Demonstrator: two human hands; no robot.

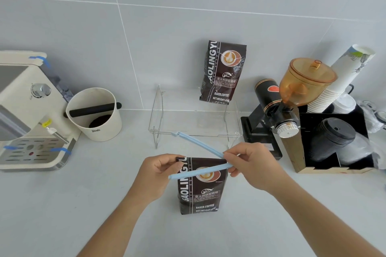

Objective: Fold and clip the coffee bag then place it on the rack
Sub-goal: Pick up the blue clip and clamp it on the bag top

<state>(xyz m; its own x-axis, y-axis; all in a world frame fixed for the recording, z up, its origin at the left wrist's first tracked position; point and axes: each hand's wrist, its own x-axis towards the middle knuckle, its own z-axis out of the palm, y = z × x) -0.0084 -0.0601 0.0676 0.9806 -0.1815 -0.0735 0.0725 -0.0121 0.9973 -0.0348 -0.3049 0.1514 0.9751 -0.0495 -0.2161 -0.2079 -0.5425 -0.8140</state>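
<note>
Coffee bag (201, 190), clip (198, 158) apparently open

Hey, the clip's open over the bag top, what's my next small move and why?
Probably swing the clip shut. It is open in a V, one arm in front of the coffee bag, the other behind. The right hand holds its hinge end, and the left hand pinches the top corner.

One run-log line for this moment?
step: clipping | left hand: holds dark coffee bag top | right hand: holds open blue plastic clip | clear rack: second bag
</note>
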